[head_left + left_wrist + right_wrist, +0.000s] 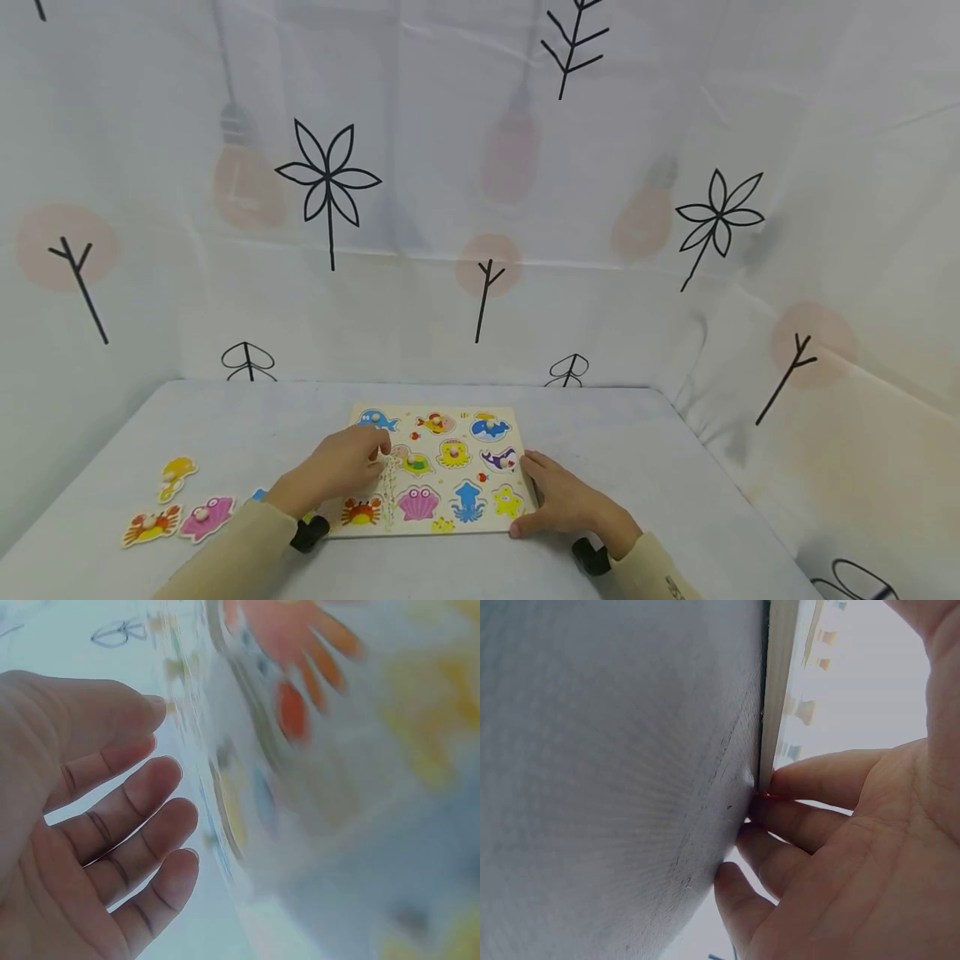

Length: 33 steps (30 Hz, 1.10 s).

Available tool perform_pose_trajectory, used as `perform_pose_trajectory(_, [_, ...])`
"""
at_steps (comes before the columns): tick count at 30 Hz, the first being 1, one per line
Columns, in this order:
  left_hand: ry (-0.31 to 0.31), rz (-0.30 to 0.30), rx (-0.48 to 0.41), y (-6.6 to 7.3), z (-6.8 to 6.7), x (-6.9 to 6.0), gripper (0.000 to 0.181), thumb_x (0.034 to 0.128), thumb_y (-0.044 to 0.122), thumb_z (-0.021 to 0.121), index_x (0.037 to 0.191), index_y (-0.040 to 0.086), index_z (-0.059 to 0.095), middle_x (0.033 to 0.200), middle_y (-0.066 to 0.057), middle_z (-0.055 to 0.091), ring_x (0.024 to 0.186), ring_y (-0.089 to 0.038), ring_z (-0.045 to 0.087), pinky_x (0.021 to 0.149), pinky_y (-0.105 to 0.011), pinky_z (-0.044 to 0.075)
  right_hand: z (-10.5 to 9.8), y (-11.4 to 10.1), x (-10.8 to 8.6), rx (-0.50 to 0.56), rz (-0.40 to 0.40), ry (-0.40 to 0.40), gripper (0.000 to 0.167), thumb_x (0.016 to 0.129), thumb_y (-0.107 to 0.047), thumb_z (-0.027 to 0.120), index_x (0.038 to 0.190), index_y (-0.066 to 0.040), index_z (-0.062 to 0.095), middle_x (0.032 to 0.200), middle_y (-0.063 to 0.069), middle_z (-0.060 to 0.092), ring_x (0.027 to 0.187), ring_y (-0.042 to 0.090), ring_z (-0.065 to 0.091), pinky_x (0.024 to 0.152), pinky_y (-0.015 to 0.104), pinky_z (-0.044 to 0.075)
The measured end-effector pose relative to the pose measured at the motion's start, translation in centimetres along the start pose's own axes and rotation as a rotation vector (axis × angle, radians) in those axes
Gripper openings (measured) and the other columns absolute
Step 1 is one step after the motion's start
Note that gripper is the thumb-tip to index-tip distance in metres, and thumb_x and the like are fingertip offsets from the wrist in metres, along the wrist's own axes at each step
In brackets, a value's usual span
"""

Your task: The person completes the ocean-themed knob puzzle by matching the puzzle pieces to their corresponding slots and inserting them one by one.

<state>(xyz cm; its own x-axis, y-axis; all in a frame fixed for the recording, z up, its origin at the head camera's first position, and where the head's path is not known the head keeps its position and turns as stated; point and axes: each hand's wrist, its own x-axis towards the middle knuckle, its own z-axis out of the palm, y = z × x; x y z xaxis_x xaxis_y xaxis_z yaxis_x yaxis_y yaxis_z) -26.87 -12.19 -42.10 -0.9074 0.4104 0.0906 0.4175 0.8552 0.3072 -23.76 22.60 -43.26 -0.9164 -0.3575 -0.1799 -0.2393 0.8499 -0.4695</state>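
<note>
A cream wooden peg puzzle board [442,527] with colourful sea animals lies flat on the table. Over its left part hovers my left hand [341,467], near the column between the blue whale [375,418] and the crab picture [362,511]. In the left wrist view its thumb and index fingertip come close together beside the board's knobs, the other fingers loosely bent; no piece shows between them. My right hand [566,500] rests against the board's right edge, thumb at the near corner. In the right wrist view, its index fingertip touches the wooden edge while other fingertips rest on the table.
Left of the board lie loose pieces: a yellow seahorse [176,479], a crab piece [152,527] and a pink shell piece [206,520]. A blue piece [259,494] is partly hidden by my left arm. A patterned white curtain [450,317] encloses the table [600,433].
</note>
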Motion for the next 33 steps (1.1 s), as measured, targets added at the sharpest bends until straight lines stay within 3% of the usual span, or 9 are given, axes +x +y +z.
perform_pose_trajectory(8, [0.031,-0.087,-0.003,-3.2,-1.8,-3.0,0.016,0.0823,0.02,0.072,0.092,0.018,0.06,0.08,0.006,0.049,0.07,-0.013,0.045,0.063,-0.032,0.04,0.1,0.1,0.0,0.0,0.004,0.0,0.11,0.062,-0.059,0.08,0.146,-0.005,0.034,0.153,0.015,0.027,0.139,0.038,0.025,0.106,0.058,0.024])
perform_pose_trajectory(13, [0.037,-0.105,0.012,-4.8,-2.9,-4.6,0.017,0.0815,0.019,0.073,0.093,0.018,0.061,0.081,0.006,0.05,0.07,-0.013,0.045,0.063,-0.032,0.041,0.2,0.2,0.0,-0.003,0.0,-0.003,0.11,0.062,-0.059,0.08,0.146,-0.005,0.034,0.153,0.015,0.027,0.139,0.038,0.025,0.106,0.058,0.024])
perform_pose_trajectory(27, [0.057,-0.141,0.077,-9.6,-5.0,-8.2,0.018,0.08,0.017,0.074,0.092,0.016,0.061,0.08,0.004,0.05,0.069,-0.015,0.045,0.057,-0.03,0.04,0.2,0.2,0.1,-0.017,-0.006,0.003,0.111,0.062,-0.061,0.079,0.146,-0.005,0.034,0.153,0.015,0.027,0.139,0.037,0.025,0.107,0.057,0.025])
perform_pose_trajectory(33, [0.061,-0.206,0.079,-12.0,-6.1,-9.6,0.02,0.0787,0.016,0.074,0.094,0.014,0.062,0.081,0.001,0.052,0.07,-0.016,0.047,0.058,-0.033,0.044,0.1,0.2,0.0,-0.016,-0.005,-0.001,0.111,0.063,-0.061,0.078,0.147,-0.005,0.033,0.153,0.015,0.027,0.139,0.037,0.025,0.107,0.057,0.025])
